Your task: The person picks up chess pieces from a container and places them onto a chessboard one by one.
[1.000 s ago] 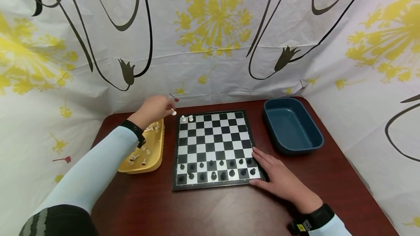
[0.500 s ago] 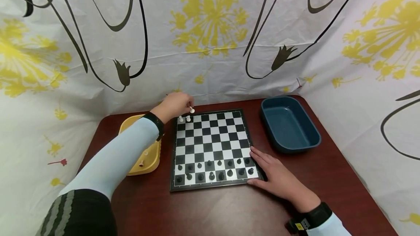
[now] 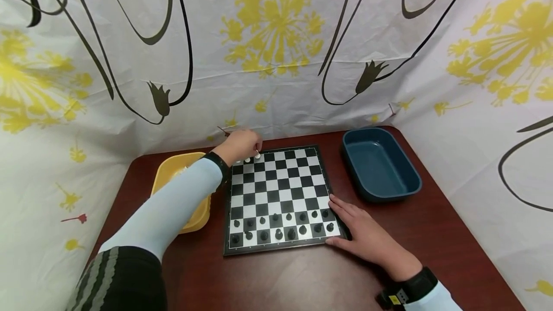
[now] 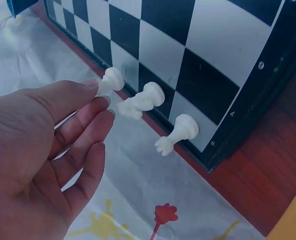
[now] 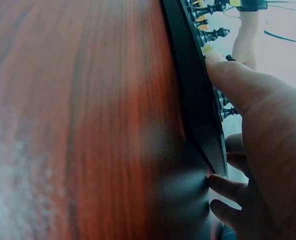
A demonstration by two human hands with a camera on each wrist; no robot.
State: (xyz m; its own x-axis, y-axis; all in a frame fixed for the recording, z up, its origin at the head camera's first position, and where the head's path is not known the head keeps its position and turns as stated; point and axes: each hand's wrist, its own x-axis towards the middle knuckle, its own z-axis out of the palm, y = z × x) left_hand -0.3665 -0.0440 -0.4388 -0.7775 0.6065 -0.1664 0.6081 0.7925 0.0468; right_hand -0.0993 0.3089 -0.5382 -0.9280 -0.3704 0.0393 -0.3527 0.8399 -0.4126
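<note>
A: so what's your left hand (image 3: 242, 145) up to? treat the chessboard (image 3: 278, 184) as the clock, 12 at the far edge

B: it's over around 11 o'clock. I've got a white piece (image 4: 111, 80) pinched between thumb and index finger, other fingers loosely bent and hanging apart from it. its base is right by the far row of squares, but I can't tell if it's actually touching down. my fingers cover the top, so can't tell which piece it is either

A: anything next to it?

B: yeah, two more whites on that same far row. a white rook (image 4: 178, 134) sits in the corner square, roughly 10:30, and a white knight (image 4: 140, 102) is on the dark square between the rook and the one I'm holding

A: and your right hand (image 3: 369, 229)?

B: around 4 o'clock, fingers pretty straight and thumb well apart from them, resting against the board's near corner. not curled round anything. the black pieces (image 3: 291, 233) are just inboard of it, two rows along the 6 o'clock side

A: what's around the board?

B: yellow tray (image 3: 198, 220) at 9 o'clock, mostly under my pale blue sleeve (image 3: 173, 210). a bit of white shows inside, too small to make out. blue tray (image 3: 389, 196) between 2 and 3. all on a dark red-brown table (image 3: 281, 282), with a flowery cloth (image 3: 281, 109) hanging behind at 12. black bands (image 3: 414, 287) on both wrists
</note>
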